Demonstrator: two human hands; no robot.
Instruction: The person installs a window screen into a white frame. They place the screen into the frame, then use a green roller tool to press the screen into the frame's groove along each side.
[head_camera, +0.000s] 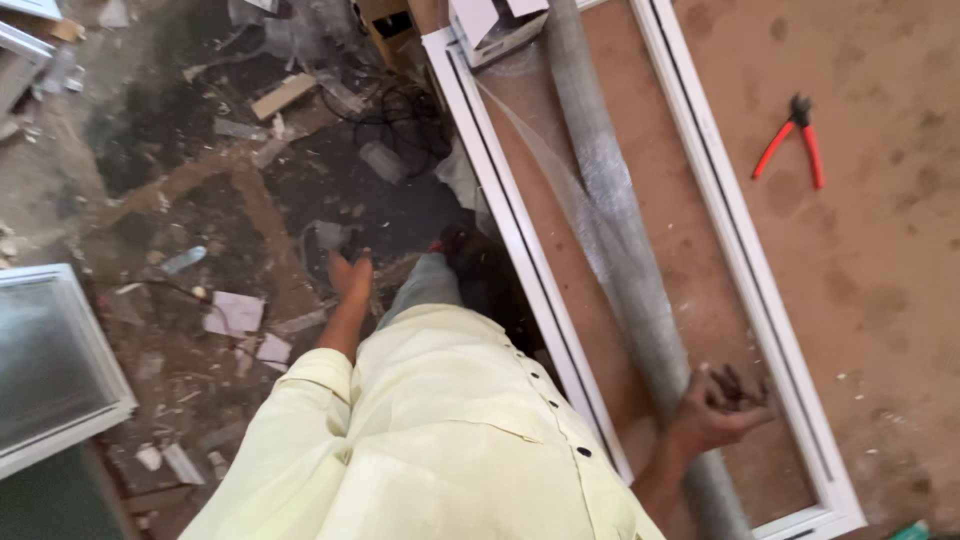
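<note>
My right hand rests on the near end of a grey roll of wire mesh, fingers spread and curled, gripping nothing. The roll lies lengthwise inside a long white window frame on a brown board worktop. A loose sheet of mesh fans out from the roll toward the frame's left rail. My left hand hangs at my side over the littered floor, holding nothing. My pale yellow shirt fills the lower middle of the view.
Red-handled pliers lie on the board to the right of the frame. A white box sits at the frame's far end. A glazed white panel stands at the left. Scraps and a black cable litter the floor.
</note>
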